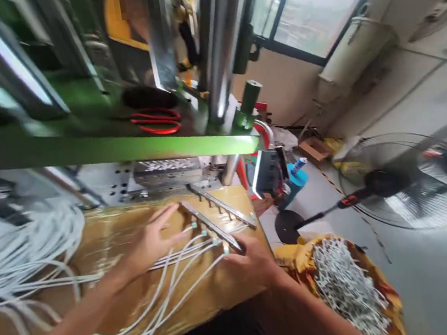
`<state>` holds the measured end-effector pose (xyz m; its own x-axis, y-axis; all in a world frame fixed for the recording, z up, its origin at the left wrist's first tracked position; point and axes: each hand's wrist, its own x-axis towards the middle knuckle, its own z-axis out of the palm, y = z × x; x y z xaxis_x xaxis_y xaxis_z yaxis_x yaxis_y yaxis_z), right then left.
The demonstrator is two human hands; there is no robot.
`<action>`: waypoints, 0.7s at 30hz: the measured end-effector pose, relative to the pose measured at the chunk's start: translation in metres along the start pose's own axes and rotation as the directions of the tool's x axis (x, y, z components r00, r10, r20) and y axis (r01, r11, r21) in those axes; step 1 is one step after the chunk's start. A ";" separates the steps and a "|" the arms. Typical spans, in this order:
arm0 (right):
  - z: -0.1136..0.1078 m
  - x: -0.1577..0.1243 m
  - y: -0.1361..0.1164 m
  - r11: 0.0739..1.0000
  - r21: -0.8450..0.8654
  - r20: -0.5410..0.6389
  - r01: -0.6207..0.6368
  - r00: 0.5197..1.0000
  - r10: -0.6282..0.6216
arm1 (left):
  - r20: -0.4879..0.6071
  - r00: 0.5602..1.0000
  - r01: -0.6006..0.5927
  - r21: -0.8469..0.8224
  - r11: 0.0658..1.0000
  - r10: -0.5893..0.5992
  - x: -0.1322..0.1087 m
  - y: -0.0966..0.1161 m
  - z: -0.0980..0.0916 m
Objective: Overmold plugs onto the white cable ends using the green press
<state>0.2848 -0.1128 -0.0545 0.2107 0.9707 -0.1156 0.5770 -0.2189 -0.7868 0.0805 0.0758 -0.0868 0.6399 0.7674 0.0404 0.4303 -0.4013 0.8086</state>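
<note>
My forward reach is limited by the green machine crossbeam [100, 149] above the two slotted steel bars [211, 227]. White cables [159, 304] crowd the board [92, 236] around my left hand [151, 241]. Passage exists rightward over the floor [316, 204], short of the electric fan [387, 183].

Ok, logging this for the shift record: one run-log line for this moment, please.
left hand: open, above white cables | right hand: on metal peg bar

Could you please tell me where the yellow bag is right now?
In the head view, the yellow bag sits lower right, beside the right hand and table corner, below the fan.
</note>
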 end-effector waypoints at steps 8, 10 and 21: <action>-0.028 0.034 0.016 0.970 0.229 0.142 0.078 0.983 -0.113 | -0.044 0.994 -0.102 0.062 0.993 0.105 0.022 0.011 -0.001; -0.033 0.063 0.010 0.981 0.155 0.128 0.116 0.982 -0.136 | -0.141 0.979 -0.138 0.086 0.987 0.149 0.027 0.007 -0.015; -0.047 0.233 -0.005 0.905 -0.325 -0.190 0.273 0.919 -0.345 | -0.481 0.875 0.001 0.106 0.994 0.050 0.160 -0.020 -0.036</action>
<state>0.3681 0.1095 -0.0490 0.1441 0.9489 0.2806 0.8366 0.0347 -0.5467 0.1514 0.2246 -0.0754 0.2753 0.8921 0.3582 0.4964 -0.4511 0.7417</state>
